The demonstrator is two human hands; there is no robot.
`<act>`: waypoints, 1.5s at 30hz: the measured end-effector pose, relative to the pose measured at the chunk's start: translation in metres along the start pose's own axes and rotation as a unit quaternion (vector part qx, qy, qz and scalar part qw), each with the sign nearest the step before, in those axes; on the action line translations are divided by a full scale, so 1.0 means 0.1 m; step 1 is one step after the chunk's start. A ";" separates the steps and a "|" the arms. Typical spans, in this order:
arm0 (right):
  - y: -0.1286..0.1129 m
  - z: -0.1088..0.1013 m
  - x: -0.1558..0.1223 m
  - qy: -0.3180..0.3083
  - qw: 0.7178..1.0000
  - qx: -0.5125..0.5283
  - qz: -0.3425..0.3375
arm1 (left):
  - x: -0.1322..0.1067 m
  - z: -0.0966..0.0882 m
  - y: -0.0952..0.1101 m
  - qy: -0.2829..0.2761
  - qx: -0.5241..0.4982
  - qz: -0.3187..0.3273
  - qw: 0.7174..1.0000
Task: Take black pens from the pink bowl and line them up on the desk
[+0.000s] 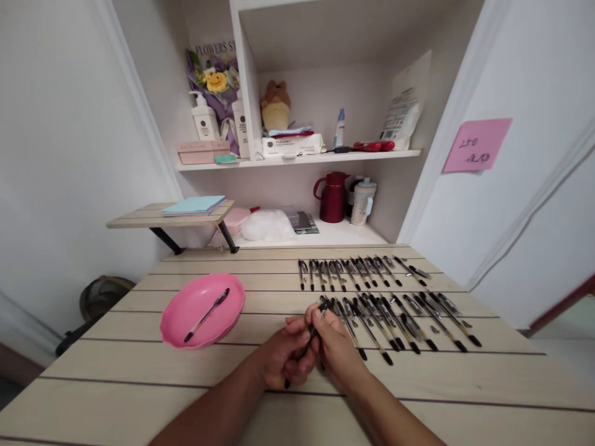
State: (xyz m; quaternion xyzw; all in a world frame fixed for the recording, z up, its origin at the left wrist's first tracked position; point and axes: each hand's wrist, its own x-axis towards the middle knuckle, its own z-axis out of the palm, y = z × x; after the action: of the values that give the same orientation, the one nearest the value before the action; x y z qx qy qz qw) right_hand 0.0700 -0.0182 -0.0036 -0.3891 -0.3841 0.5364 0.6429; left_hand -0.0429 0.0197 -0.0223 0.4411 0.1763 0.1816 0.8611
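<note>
While a slim black plastic pen [311, 334] is held slantwise over the middle of the table, its lower length is wrapped by the curled fingers of the left hand [292, 356] and its upper end is pinched by the right hand [335, 350]. The step in hand is judged to be close work on the pen's parts; whether a separate piece is also gripped cannot be told, as much is hidden by the fingers. By that reading, a firm left grip and fine right-hand alignment are called for. Beside the right hand, a front row of black-ended clear pens [385, 314] is laid out among small loose pieces, so little room is left for rightward sweeps. Beyond it, a similar back row [338, 277] is set. Leftward, a bare stretch of pale slatted wooden table [139, 365] is left open toward a shallow, wavy-rimmed pink plastic bowl [179, 306], in which another clear-barrelled pen [207, 314] is contained. The far edge is bounded by a white shelf unit [302, 160]; the near edge is not shown.
</note>
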 end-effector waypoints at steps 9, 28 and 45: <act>0.04 0.01 0.05 0.025 0.990 0.138 0.020 | 0.16 0.03 -0.15 0.092 0.049 0.081 0.991; -0.06 0.01 -0.01 -0.045 0.994 0.096 -0.002 | -0.02 0.02 0.01 -0.058 -0.091 -0.047 0.993; 0.04 -0.02 -0.02 0.091 0.993 -0.058 -0.043 | 0.08 0.15 -0.15 0.077 0.085 0.072 0.991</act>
State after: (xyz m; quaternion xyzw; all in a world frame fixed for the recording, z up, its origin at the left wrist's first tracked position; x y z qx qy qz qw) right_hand 0.0705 -0.0197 -0.0079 -0.4555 -0.3710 0.4475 0.6743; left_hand -0.0264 0.0048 -0.0277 0.5090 0.2248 0.2609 0.7889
